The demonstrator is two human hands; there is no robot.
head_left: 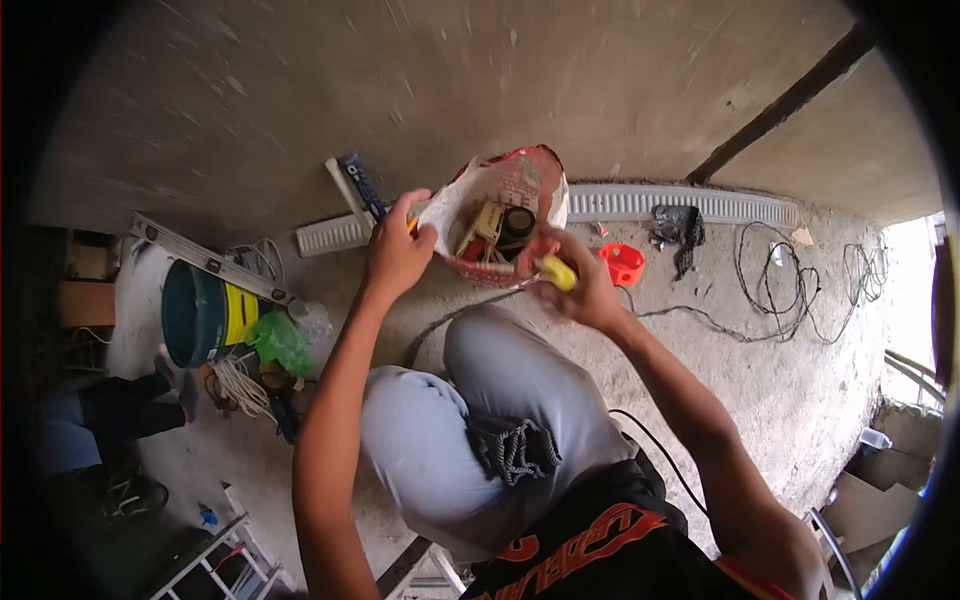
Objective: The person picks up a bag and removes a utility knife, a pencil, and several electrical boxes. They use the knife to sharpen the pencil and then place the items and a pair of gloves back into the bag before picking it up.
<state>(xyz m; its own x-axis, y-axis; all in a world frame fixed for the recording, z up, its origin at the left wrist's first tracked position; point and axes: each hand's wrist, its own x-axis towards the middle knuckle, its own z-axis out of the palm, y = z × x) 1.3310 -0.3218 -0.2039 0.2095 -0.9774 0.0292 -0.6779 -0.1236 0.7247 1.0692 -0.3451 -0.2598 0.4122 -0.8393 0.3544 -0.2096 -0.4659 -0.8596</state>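
A teal bucket [195,312] lay on its side at the far left, with a green bag [280,342] and a coil of rope [238,385] just beside it. The left hand [398,250] was closed on the rim of an open sack [505,215], which was held above the knees with tools inside. The right hand [580,285] was clamped on a yellow object [557,271] at the sack's near edge. An orange box [624,263] and black cables [800,285] lay further right.

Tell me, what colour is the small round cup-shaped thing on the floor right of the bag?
Bright orange plastic round box, head view.
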